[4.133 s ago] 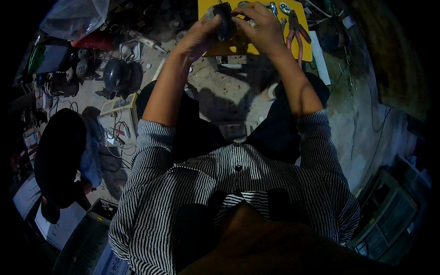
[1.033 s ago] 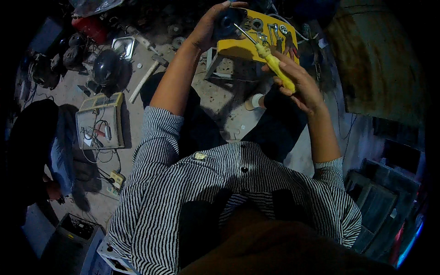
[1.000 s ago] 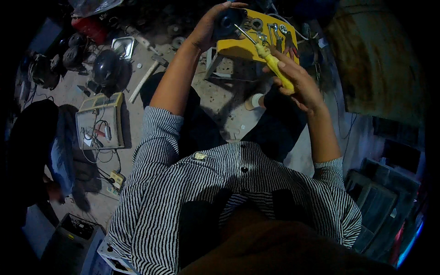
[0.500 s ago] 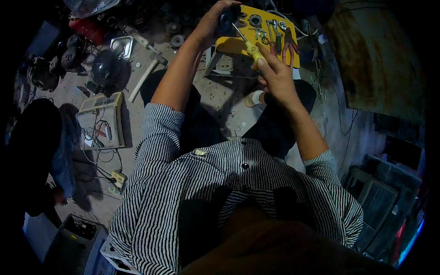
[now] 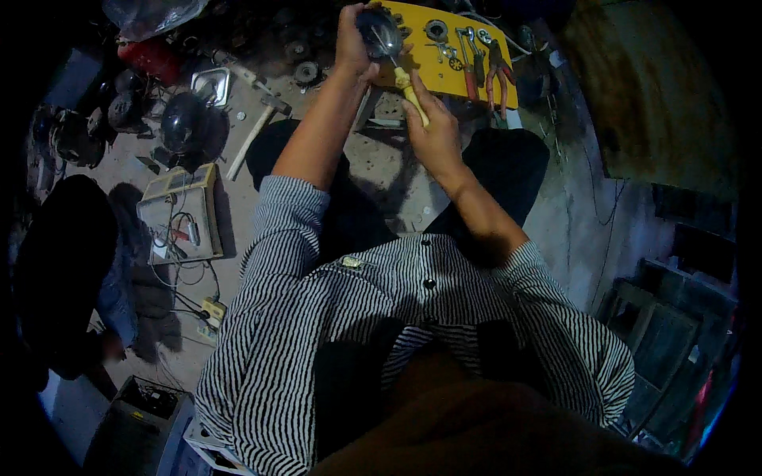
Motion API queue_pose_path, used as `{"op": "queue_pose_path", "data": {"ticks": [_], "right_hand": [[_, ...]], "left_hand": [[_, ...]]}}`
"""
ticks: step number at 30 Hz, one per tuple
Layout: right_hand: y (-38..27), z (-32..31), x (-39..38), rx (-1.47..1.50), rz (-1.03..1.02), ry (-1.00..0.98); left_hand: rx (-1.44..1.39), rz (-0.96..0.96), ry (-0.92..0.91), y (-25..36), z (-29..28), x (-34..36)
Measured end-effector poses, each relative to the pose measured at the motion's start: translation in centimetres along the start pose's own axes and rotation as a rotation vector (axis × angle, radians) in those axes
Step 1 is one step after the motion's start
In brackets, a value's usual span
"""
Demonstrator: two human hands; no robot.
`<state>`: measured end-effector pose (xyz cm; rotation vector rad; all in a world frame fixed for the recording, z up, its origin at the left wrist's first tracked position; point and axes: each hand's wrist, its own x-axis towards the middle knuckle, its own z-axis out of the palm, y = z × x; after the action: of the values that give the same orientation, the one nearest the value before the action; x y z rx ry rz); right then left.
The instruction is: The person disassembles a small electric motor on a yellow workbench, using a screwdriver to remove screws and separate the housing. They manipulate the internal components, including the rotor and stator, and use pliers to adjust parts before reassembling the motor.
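Two hands meet on one dark round part (image 5: 379, 30) at twelve o'clock in the view, held above the near edge of a yellow board (image 5: 444, 59). The left hand (image 5: 353, 40) is wrapped around the part from its nine o'clock side; the right hand (image 5: 432, 131) is closed on the pale yellow handle of a screwdriver (image 5: 409, 83), whose thin shaft runs up into the part. The likeliest trouble, as I judge it, is the tip slipping off its seat: the part is gripped in the air and not braced, so a hard push could drive the blade toward the left palm. A jolt could also scatter the pliers (image 5: 498, 75) and the small fittings at one o'clock, or drop the part toward the hammer (image 5: 252, 135) at ten o'clock.
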<state>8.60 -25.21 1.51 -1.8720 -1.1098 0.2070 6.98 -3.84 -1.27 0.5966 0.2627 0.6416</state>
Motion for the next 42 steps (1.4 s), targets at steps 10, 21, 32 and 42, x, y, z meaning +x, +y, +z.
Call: {"op": "queue_pose_path", "data": {"ticks": [10, 21, 32, 42], "right_hand": [[-0.5, -3.2, 3.0, 0.247, 0.164, -0.162], [1.9, -10.1, 5.9, 0.057, 0.214, -0.167], [6.8, -13.9, 10.7, -0.378, 0.234, -0.551], [9.1, -13.1, 13.2, -0.591, -0.169, -0.531]], "left_hand": [[-0.315, -0.087, -0.053, 0.1, 0.7, 0.3], [-0.308, -0.175, 0.112, -1.0, -1.2, 1.0], [-0.327, -0.246, 0.155, -1.5, -0.5, 1.0], [-0.303, -0.268, 0.043, -2.7, -2.7, 2.6]]}}
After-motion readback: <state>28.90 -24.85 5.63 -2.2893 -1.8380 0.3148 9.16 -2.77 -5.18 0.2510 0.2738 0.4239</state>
